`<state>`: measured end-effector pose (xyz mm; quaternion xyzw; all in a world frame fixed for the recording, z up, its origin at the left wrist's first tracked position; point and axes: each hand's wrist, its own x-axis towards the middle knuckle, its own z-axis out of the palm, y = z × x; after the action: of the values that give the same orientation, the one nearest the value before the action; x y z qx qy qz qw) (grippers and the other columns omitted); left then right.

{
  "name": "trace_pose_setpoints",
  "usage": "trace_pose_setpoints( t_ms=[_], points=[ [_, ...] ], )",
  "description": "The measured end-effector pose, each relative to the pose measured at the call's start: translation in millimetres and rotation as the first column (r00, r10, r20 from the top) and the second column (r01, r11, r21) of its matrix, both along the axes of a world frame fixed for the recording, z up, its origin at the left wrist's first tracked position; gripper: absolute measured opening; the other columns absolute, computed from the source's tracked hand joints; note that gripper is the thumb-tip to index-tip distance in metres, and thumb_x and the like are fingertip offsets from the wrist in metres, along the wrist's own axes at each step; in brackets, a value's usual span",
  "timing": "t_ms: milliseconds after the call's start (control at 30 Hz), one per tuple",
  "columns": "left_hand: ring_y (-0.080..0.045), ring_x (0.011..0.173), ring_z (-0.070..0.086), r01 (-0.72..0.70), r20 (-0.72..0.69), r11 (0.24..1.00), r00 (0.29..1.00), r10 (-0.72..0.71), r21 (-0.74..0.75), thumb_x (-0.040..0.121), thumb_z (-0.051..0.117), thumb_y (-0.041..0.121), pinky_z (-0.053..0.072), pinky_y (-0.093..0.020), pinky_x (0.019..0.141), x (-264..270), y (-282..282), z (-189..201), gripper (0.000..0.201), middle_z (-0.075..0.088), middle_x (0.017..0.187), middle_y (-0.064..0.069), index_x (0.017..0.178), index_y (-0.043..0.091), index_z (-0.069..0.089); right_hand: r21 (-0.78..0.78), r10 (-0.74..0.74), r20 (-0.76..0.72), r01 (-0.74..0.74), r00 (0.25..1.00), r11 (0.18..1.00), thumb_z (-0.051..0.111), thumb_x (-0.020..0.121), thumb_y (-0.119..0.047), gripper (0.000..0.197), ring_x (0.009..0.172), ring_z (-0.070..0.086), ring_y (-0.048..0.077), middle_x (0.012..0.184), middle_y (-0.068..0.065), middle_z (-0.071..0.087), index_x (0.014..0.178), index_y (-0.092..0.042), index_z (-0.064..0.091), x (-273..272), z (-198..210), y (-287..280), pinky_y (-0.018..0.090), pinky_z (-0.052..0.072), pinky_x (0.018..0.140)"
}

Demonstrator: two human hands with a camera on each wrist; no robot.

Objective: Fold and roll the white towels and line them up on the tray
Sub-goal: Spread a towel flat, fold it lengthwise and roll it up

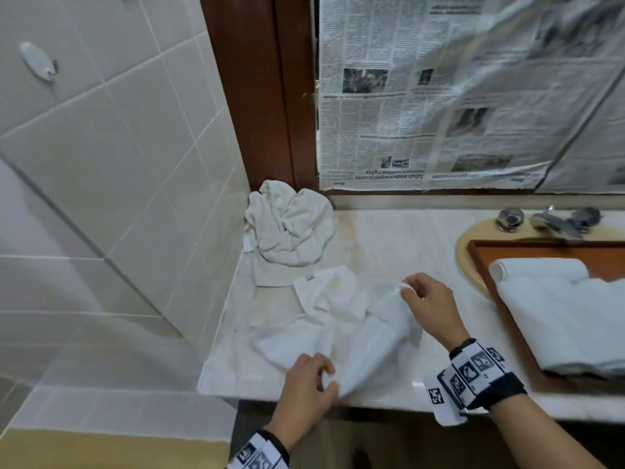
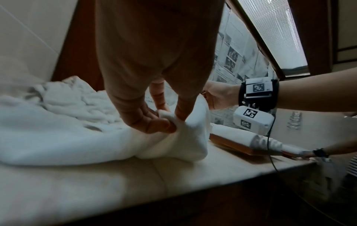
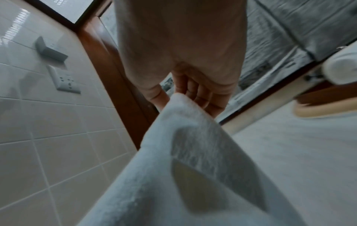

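A white towel (image 1: 341,319) lies rumpled on the marble counter (image 1: 378,228) in front of me. My left hand (image 1: 309,384) pinches its near edge close to the counter's front; the left wrist view shows thumb and fingers (image 2: 160,123) nipping a fold of the towel (image 2: 77,137). My right hand (image 1: 424,299) pinches the far right corner and lifts it; the right wrist view shows the towel (image 3: 193,160) hanging from the fingers (image 3: 201,94). A wooden tray (image 1: 487,262) at the right holds rolled white towels (image 1: 554,299).
A crumpled heap of white towels (image 1: 291,228) sits in the back left corner against the tiled wall (image 1: 118,164). The tray rests over a beige sink (image 1: 465,262) with a chrome tap (image 1: 554,221). Newspaper (image 1: 456,89) covers the mirror behind the counter.
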<state>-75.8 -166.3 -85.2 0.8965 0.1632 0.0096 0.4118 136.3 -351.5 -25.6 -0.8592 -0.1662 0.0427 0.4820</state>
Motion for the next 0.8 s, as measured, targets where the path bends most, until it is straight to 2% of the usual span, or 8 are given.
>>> trace_pose_setpoints(
  t_ms=[100, 167, 233, 367, 467, 567, 700, 800],
  points=[
    [-0.003, 0.072, 0.053, 0.077, -0.055, 0.997, 0.995, -0.078, -0.024, 0.083, 0.069, 0.03, 0.037, -0.006, 0.072, -7.7, -23.6, -11.2, 0.017, 0.05, 0.093, 0.008, 0.096, 0.033, 0.057, -0.103, -0.083, -0.04, 0.078, 0.996, 0.992, 0.063, 0.089, -0.016, 0.005, 0.079, 0.06, 0.015, 0.08, -0.005, 0.066, 0.086, -0.02, 0.064, -8.4, -27.4, -32.9, 0.017, 0.039, 0.064],
    [0.0, 0.075, 0.053, 0.089, -0.082, 0.996, 0.993, -0.09, -0.025, 0.086, 0.067, 0.03, 0.038, -0.005, 0.074, -3.3, -27.9, -17.2, 0.018, 0.051, 0.097, 0.009, 0.1, 0.034, 0.057, -0.186, -0.105, -0.082, 0.089, 0.991, 0.979, 0.062, 0.09, -0.015, 0.01, 0.09, 0.061, 0.021, 0.093, -0.001, 0.066, 0.1, -0.016, 0.065, -11.1, -47.3, -46.5, 0.023, 0.042, 0.073],
    [-0.003, 0.079, 0.056, 0.055, -0.083, 0.998, 0.995, -0.056, -0.016, 0.088, 0.066, 0.031, 0.042, -0.011, 0.076, 9.4, -23.4, -22.7, 0.018, 0.055, 0.099, 0.005, 0.105, 0.032, 0.06, -0.286, -0.076, -0.002, 0.073, 0.997, 0.956, 0.064, 0.089, -0.015, 0.026, 0.101, 0.056, 0.025, 0.107, 0.004, 0.061, 0.114, -0.013, 0.062, -15.2, -61.1, -52.3, 0.033, 0.044, 0.085],
    [-0.016, 0.091, 0.061, -0.082, -0.016, 0.992, 0.996, 0.084, 0.096, 0.092, 0.065, 0.026, 0.042, -0.021, 0.084, 50.4, 1.1, -29.5, 0.03, 0.06, 0.109, -0.002, 0.122, 0.02, 0.061, -0.338, 0.149, 0.172, -0.084, 0.974, 0.937, 0.07, 0.084, -0.02, 0.034, 0.106, 0.052, 0.024, 0.115, 0.003, 0.056, 0.117, -0.014, 0.061, -25.0, -74.6, -37.4, 0.037, 0.043, 0.088],
    [-0.029, 0.115, 0.055, -0.131, -0.046, 0.969, 0.989, 0.144, 0.21, 0.093, 0.06, 0.026, 0.039, -0.032, 0.097, 84.0, 23.3, -42.7, 0.045, 0.054, 0.131, -0.011, 0.136, 0.015, 0.055, -0.306, 0.334, 0.106, -0.289, 0.937, 0.907, 0.064, 0.089, -0.027, 0.039, 0.112, 0.052, 0.023, 0.123, 0.003, 0.054, 0.124, -0.013, 0.058, -24.1, -84.6, -12.9, 0.036, 0.044, 0.096],
    [-0.031, 0.127, 0.046, -0.083, -0.194, 0.956, 0.971, 0.142, 0.282, 0.09, 0.051, 0.038, 0.038, -0.042, 0.104, 103.5, 35.3, -57.0, 0.058, 0.046, 0.145, -0.007, 0.146, 0.022, 0.045, -0.374, 0.437, 0.055, -0.388, 0.898, 0.843, 0.058, 0.094, -0.033, 0.052, 0.126, 0.043, 0.023, 0.138, 0.004, 0.046, 0.14, -0.014, 0.046, -17.7, -91.8, 20.5, 0.035, 0.041, 0.102],
    [-0.027, 0.121, 0.05, 0.022, -0.272, 0.969, 0.961, 0.047, 0.245, 0.095, 0.057, 0.028, 0.037, -0.037, 0.107, 102.2, 19.1, -54.3, 0.057, 0.046, 0.141, -0.006, 0.149, 0.026, 0.039, -0.556, 0.484, 0.015, -0.395, 0.875, 0.731, 0.057, 0.094, -0.04, 0.067, 0.131, 0.038, 0.026, 0.146, 0.006, 0.039, 0.149, -0.016, 0.029, -11.7, -96.3, 56.0, 0.04, 0.044, 0.098],
    [-0.023, 0.117, 0.055, 0.045, -0.281, 0.983, 0.96, 0.006, 0.176, 0.096, 0.058, 0.026, 0.039, -0.028, 0.103, 90.0, 3.1, -47.9, 0.056, 0.052, 0.135, -0.007, 0.149, 0.021, 0.041, -0.623, 0.506, 0.024, -0.383, 0.862, 0.682, 0.055, 0.095, -0.039, 0.056, 0.125, 0.043, 0.026, 0.137, 0.005, 0.045, 0.144, -0.018, 0.037, -6.3, -101.8, 63.9, 0.039, 0.045, 0.088]
  ],
)
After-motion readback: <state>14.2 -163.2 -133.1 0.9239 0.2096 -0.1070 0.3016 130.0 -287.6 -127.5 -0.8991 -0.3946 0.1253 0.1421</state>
